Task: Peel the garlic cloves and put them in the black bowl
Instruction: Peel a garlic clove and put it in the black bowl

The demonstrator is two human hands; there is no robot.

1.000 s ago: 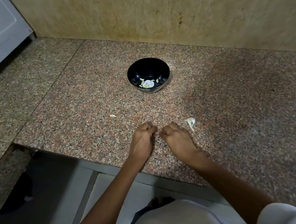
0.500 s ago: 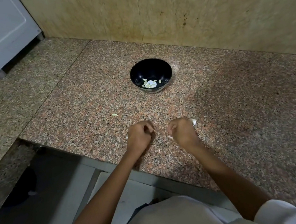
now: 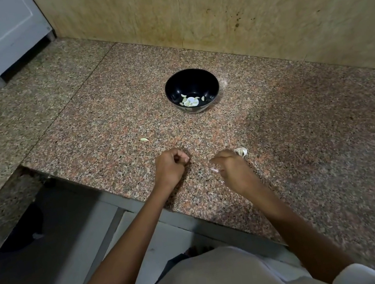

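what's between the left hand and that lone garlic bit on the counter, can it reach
Probably yes: only bare counter lies between the left hand and the garlic bit, though its curled fingers may hold something.

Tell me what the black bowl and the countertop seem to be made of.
black bowl: glossy black, with bright reflections at its bottom and on its outer wall. It could be plastic, melamine or glazed ceramic; the look leaves that open.
countertop: probably polished granite, with speckled pink, brown and black grain and a faint sheen beside the bowl.
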